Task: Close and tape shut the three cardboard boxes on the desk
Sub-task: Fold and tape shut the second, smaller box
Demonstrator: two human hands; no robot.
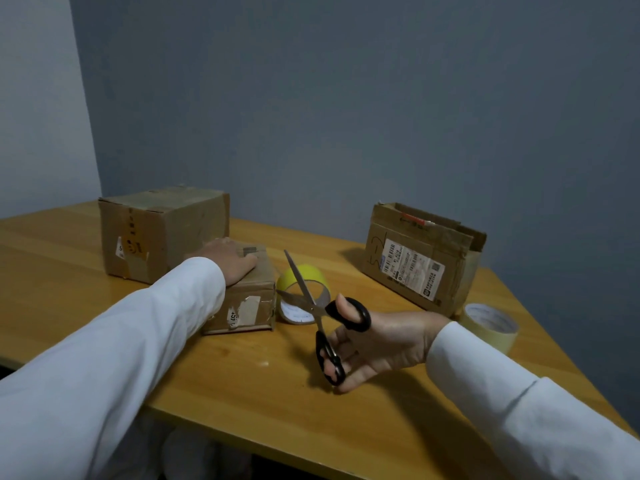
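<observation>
Left hand [230, 259] lies flat on the small box [247, 299] at frame center — right hand [377, 341] grips open scissors [320, 317] beside yellow tape [304, 292].

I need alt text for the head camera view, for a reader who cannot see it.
A person's right hand holds open black scissors above a wooden desk, while the left hand rests flat on a small closed box. A yellow tape roll lies beside that box; a larger closed box, an open-topped box and a pale tape roll stand around.
</observation>
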